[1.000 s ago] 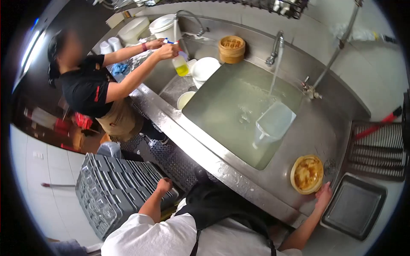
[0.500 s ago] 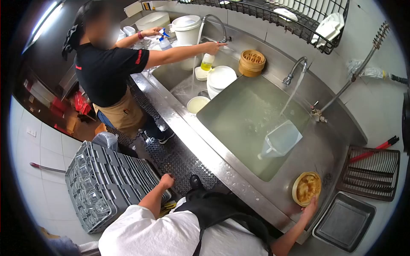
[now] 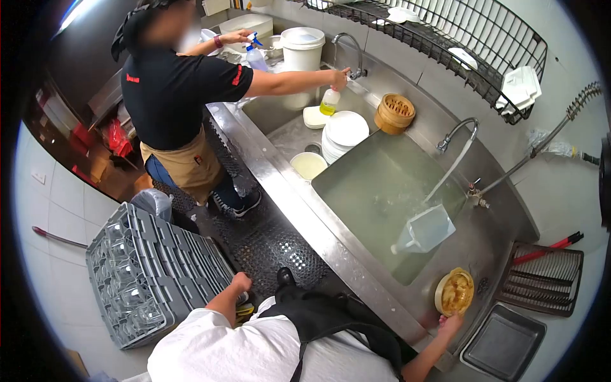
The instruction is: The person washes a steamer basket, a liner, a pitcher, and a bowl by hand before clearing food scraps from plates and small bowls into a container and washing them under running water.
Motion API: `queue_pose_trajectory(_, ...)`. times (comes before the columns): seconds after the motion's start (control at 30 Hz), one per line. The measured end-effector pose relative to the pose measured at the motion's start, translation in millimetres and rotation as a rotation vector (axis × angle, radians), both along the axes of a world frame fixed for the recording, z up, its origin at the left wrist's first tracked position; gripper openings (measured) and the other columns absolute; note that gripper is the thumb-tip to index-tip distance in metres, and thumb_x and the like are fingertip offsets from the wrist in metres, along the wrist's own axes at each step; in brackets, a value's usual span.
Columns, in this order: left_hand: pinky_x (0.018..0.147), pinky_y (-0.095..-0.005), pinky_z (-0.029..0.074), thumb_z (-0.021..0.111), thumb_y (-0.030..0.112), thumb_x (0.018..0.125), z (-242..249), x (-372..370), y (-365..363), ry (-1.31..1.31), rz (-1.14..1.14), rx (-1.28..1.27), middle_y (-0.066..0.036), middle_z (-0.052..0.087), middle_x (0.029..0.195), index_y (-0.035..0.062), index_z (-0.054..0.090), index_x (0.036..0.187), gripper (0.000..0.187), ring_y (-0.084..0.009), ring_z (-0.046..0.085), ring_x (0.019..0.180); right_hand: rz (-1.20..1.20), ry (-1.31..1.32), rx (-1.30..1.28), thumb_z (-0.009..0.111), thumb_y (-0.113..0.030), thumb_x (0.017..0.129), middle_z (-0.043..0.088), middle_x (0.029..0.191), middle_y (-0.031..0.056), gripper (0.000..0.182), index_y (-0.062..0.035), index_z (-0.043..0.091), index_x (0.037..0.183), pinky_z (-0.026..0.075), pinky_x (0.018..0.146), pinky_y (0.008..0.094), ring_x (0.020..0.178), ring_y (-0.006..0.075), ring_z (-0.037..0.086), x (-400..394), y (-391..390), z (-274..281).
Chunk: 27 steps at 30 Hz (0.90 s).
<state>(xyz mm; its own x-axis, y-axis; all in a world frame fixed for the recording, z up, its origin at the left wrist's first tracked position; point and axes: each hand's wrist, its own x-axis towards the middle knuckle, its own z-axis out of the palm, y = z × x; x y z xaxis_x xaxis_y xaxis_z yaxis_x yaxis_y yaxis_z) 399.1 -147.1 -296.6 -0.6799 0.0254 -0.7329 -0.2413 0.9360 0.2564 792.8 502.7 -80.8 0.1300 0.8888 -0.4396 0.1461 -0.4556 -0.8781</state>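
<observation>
clock directions as seen in the head view, 12 at the top.

round basket: at the right end of the metal surface, in the right hand. pale wall, brown-stained inside. open face turned up and towards 2 to 3 o'clock; wall shows on the 9 o'clock side. its outline reads as an oval, long axis roughly 1 to 7.

right hand comes in from 6 o'clock, fingers closed on the basket's lower rim. how far the fingers reach underneath, cannot tell.

left hand: well apart from the basket, beside the grey racks of glasses. fingers curled in; whether they hold anything, cannot tell.

edges: rim of the filled basin lies near the basket, at 9 to 10. front edge of the surface at 8. drain just off the basket at 3, slotted rack further out at 3. metal tray near, between 4 and 5. bare metal runs from the basket towards 12 and 1, the widest room; strip on the basin side is narrower.

clear jug at 11, partly in the cloudy water, tap running above it. lidded bamboo steamer on the basin's far corner.

co-worker at 10 to 11, one hand at a yellow-liquid bottle, other at a blue-topped spray bottle.
</observation>
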Motion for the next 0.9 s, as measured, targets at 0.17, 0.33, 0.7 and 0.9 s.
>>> queue_pose_trajectory(0.17, 0.083, -0.0389, 0.051, 0.059, 0.022, 0.079, 11, -17, -3, -0.033, 0.058, 0.027, -0.022, 0.067, 0.102, 0.0018, 0.070, 0.100, 0.031, -0.0364, 0.064, 0.097, 0.049, 0.063, 0.202, 0.054, -0.019, 0.086, 0.061, 0.075, 0.0077, 0.023, -0.0010, 0.058, 0.101, 0.038, 0.038, 0.0264, 0.049, 0.0161, 0.055, -74, -55, 65)
queue_pose_trajectory(0.33, 0.082, -0.0391, 0.051, 0.060, 0.025, 0.080, -57, -52, -26, -0.039, 0.201, 0.226, -0.021, 0.068, 0.097, 0.0034, 0.071, 0.095, 0.028, -0.0372, 0.064, 0.095, 0.164, 0.128, 0.264, 0.059, -0.019, 0.086, 0.065, 0.084, 0.0087, 0.031, 0.0000, 0.057, 0.110, 0.040, 0.038, 0.0251, 0.054, 0.0154, 0.058, -145, -73, 114)
queue_pose_trajectory(0.7, 0.087, -0.0403, 0.050, 0.056, 0.029, 0.085, 32, -124, -9, 0.018, -0.056, 0.059, -0.020, 0.066, 0.103, 0.0043, 0.070, 0.097, 0.031, -0.0368, 0.062, 0.101, 0.307, 0.173, 0.276, 0.058, -0.018, 0.084, 0.063, 0.078, 0.0107, 0.031, 0.0032, 0.056, 0.107, 0.039, 0.033, 0.0261, 0.048, 0.0159, 0.056, -292, -141, 108)
queue_pose_trajectory(0.9, 0.084, -0.0419, 0.050, 0.056, 0.030, 0.084, -1, -128, -43, 0.032, 0.174, 0.164, -0.023, 0.066, 0.099, 0.0011, 0.070, 0.093, 0.033, -0.0387, 0.062, 0.098, 0.431, 0.128, 0.274, 0.059, -0.019, 0.083, 0.062, 0.074, 0.0094, 0.027, 0.0020, 0.058, 0.101, 0.038, 0.032, 0.0251, 0.043, 0.0153, 0.054, -341, -150, 95)
